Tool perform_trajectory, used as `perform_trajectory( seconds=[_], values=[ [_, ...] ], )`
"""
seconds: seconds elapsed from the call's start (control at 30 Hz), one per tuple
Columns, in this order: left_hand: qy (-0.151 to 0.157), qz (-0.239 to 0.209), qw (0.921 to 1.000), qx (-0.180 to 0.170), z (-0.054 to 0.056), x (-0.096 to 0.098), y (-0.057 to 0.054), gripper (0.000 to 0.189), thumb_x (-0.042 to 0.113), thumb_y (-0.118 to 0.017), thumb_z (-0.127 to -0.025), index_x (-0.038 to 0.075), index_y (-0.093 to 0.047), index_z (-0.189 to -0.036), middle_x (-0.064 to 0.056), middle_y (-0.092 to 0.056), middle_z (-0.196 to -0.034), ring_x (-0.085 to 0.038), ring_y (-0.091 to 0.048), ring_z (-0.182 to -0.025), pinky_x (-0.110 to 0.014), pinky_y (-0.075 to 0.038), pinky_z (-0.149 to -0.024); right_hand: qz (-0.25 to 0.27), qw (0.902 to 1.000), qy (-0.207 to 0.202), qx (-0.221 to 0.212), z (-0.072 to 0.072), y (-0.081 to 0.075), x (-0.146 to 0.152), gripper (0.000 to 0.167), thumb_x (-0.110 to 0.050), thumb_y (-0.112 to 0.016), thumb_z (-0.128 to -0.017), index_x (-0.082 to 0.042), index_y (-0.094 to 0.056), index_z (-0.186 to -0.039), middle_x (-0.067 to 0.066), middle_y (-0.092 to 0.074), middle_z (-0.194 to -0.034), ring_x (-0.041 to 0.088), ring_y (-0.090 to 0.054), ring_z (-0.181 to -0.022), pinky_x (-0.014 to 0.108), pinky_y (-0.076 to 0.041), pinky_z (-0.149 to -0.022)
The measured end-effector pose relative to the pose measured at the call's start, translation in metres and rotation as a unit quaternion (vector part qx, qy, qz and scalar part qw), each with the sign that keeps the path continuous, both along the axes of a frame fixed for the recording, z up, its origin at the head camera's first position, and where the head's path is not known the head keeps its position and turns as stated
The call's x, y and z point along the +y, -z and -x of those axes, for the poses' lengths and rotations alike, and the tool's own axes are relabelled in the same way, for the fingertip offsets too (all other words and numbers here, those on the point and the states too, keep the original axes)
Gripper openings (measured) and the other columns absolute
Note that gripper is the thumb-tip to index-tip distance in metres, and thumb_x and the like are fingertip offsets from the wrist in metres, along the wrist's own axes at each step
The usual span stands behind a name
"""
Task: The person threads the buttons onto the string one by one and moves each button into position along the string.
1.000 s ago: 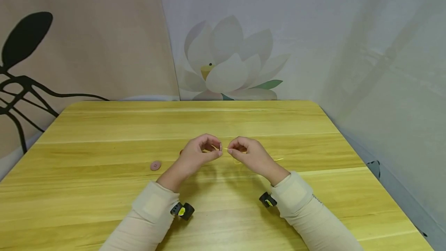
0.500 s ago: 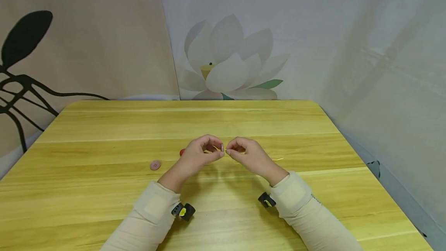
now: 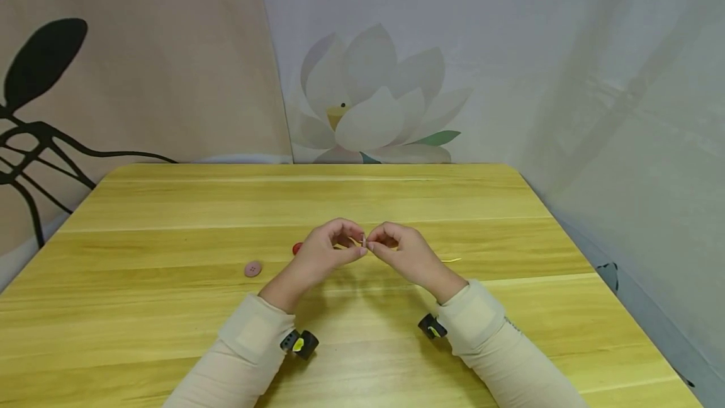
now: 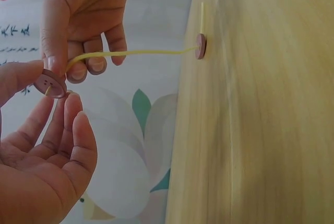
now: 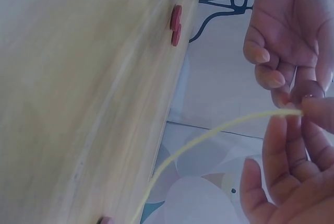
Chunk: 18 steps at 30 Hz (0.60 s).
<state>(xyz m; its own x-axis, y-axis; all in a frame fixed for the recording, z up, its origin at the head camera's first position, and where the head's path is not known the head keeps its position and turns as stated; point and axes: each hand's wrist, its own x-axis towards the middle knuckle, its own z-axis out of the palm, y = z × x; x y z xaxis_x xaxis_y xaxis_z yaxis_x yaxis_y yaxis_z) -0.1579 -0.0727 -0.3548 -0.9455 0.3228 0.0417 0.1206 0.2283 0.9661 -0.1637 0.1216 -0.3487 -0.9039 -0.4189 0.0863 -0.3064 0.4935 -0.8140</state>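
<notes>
My left hand pinches a small dull-pink button between thumb and fingers, on edge above the table. A short yellow end shows at one of its holes in the left wrist view. My right hand pinches the yellow cord right behind this button, so the two hands' fingertips nearly meet. From the right fingers the cord runs down to another dull-pink button at the table, threaded on it. The cord's far tail lies on the wood right of the right hand.
On the wooden table, a dull-pink four-hole button lies left of the left hand. A red button shows partly behind that hand; red buttons also appear in the right wrist view. A printed cloth backdrop hangs behind the table.
My hands have drawn together, and the bit of yellow cord seen between button and right fingertips has shrunk out of sight. Both hands keep their pinch; the button on the table at left stays put.
</notes>
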Motion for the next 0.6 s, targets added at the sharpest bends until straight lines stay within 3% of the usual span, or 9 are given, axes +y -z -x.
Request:
perform_trajectory(
  seconds=[0.6],
  values=[
    [-0.007,-0.001,1.0000,0.002,-0.0010,0.0002,-0.0014,0.024,0.014,-0.070,-0.088,0.005,-0.062,-0.109,-0.007,-0.062,-0.106,-0.021,-0.056,-0.094,-0.031,-0.048,-0.075,0.005,0.9998,0.017,0.002,-0.0033,-0.0056,-0.0022,0.010,-0.017,-0.062,-0.096,-0.010,-0.067,-0.100,0.000,-0.067,-0.096,0.016,-0.060,-0.090,0.036,-0.050,-0.081]
  ],
)
